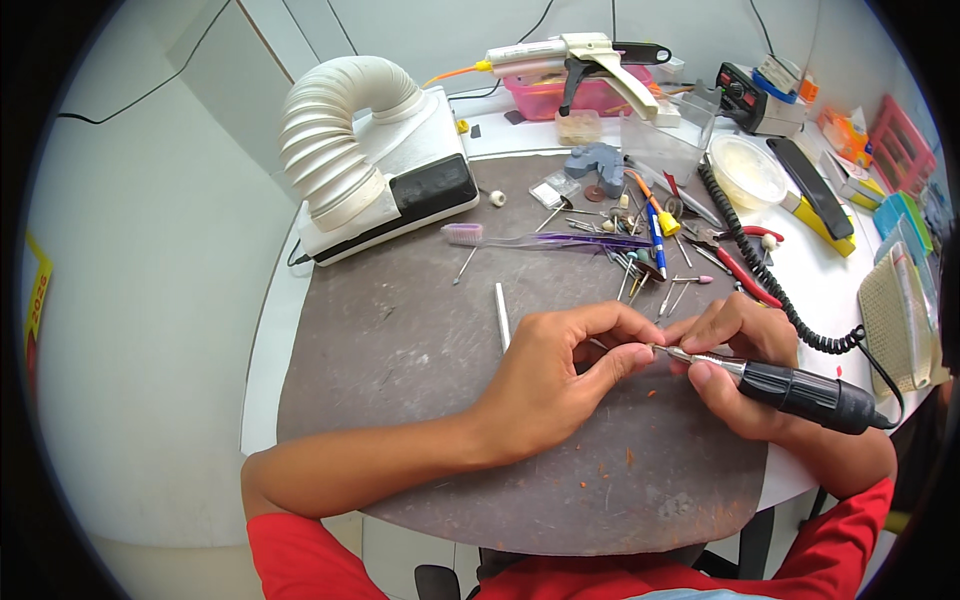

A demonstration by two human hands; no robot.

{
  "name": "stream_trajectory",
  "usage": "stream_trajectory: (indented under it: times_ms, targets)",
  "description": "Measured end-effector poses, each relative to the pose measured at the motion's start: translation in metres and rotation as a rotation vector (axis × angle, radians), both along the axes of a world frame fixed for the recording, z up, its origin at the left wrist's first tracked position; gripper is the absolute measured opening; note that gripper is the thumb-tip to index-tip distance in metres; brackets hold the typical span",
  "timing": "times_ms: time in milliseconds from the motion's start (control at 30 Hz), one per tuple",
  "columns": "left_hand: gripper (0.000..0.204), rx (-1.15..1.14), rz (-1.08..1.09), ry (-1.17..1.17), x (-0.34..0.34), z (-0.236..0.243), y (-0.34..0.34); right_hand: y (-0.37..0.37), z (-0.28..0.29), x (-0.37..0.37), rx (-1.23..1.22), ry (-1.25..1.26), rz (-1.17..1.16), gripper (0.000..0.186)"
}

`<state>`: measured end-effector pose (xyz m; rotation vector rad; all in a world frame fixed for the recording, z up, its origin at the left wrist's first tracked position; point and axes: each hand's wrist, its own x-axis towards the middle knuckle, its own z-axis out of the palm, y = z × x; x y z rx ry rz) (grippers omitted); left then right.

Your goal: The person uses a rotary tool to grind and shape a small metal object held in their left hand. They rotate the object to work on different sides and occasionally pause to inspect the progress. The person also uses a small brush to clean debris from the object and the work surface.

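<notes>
The left hand (540, 385) is just below the middle of the frame. Its grip is almost closed, with the thumb and pointing finger pinching a tiny thing (654, 348). The tiny thing is a bit right of the middle of the frame, and it is too small to tell what it is. It is right at the thin tip of a hand drill (800, 391), but I cannot tell if they touch.

The right hand (755, 335) is farther right. Its grip is closed around the silver front of the hand drill, and the fat black back part sticks out to the right. A curly black cord (775, 280) bends up from there toward the top right.

Under the hands is a brown-gray mat (390, 370) on a white table (262, 400). Little orange bits (629, 457) lie on the mat near the bottom. A white stick (502, 312) is left of the fingers. Above it lies a purple toothbrush (463, 234). At the upper right are a blue pen (656, 245), pliers with red handles (748, 280) and a round tub (748, 168). A white machine (430, 150) with a fat bendy hose (320, 140) sits at the upper left. 2 red sleeves (305, 560) show at the bottom.
</notes>
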<state>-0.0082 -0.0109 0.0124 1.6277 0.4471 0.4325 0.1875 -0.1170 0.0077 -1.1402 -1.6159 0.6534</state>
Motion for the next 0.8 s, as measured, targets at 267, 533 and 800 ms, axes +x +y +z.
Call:
stream_trajectory:
  times_ms: [267, 533, 800]
  targets:
    - [0.016, -0.135, 0.059, -0.052, 0.0028, -0.0065, 0.0010, 0.0010, -0.0018, -0.0004, 0.067, 0.006, -0.053, 0.017]
    - [0.017, -0.072, 0.064, -0.021, 0.0013, -0.0038, 0.0004, 0.0059, -0.0052, -0.0012, 0.342, -0.113, 0.076, 0.017]
    - [0.020, -0.086, 0.100, -0.064, 0.0022, -0.0068, 0.0010, 0.0052, -0.0035, -0.0028, 0.321, -0.153, 0.043, 0.017]
